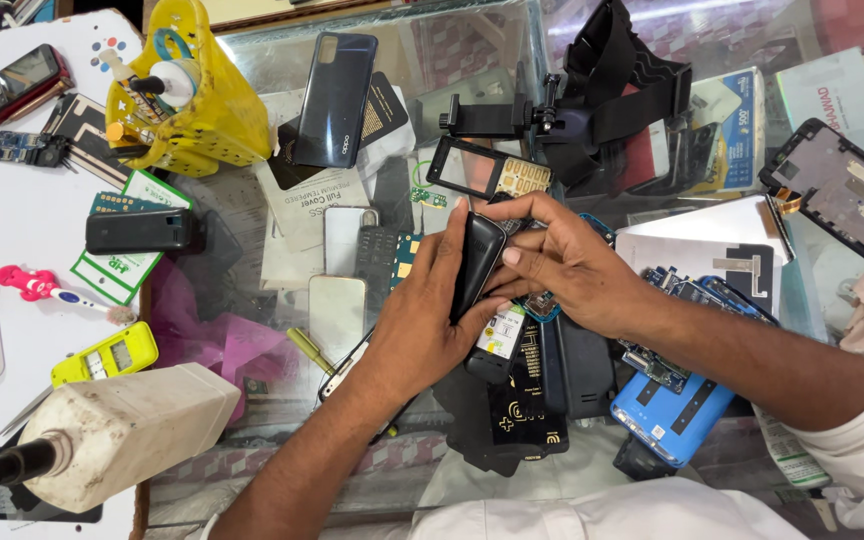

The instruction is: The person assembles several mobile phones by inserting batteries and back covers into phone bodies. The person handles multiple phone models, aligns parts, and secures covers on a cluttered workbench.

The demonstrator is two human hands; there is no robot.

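both hands meet over the glass tabletop: the left hand wraps a small black phone with fingers curled shut on it, and the right hand pinches the phone's upper edge from the other side. beneath them lies a black back cover, a blue phone body and what may be a circuit board, partly hidden by the right forearm. ahead sit a dark blue phone cover, a yellow basket and a black strap mount. flat white printed packets lie under the cover; a green-and-white label card lies left, near a white plastic bottle.
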